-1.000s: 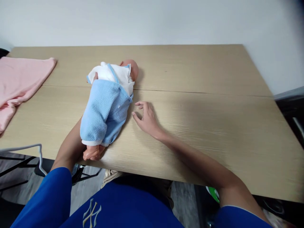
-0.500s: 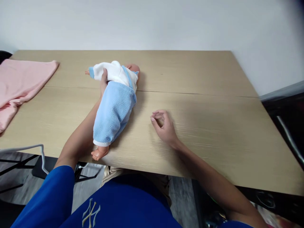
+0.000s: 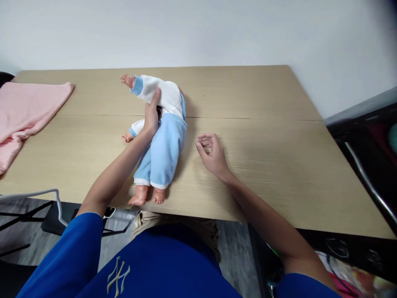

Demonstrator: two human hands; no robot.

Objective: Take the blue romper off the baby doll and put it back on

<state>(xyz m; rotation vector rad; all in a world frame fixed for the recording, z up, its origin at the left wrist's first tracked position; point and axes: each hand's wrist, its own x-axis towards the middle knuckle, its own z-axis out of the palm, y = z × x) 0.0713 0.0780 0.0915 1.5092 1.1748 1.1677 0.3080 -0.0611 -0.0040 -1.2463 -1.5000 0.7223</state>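
A baby doll (image 3: 167, 136) in a white top and light blue trousers lies on its side on the wooden table, its bare feet close to the front edge. My left hand (image 3: 152, 111) is wrapped around the doll's torso from the left, thumb up over the white top near the armpit. One doll arm stretches out above my hand and the other pokes out below it. The doll's head is almost wholly hidden behind its shoulder. To the right of the doll, apart from it, my right hand (image 3: 212, 155) rests loosely curled with nothing in it.
A folded pink cloth (image 3: 29, 107) lies at the left end of the table (image 3: 273, 165). A white cable (image 3: 34, 193) bends near the front left edge. The wall stands behind the table, and a dark object with a metal bar (image 3: 369, 178) is at the right.
The doll has rolled so that both legs and both arms now show, and it has shifted slightly right. My left hand has come with it. My right hand has barely moved.
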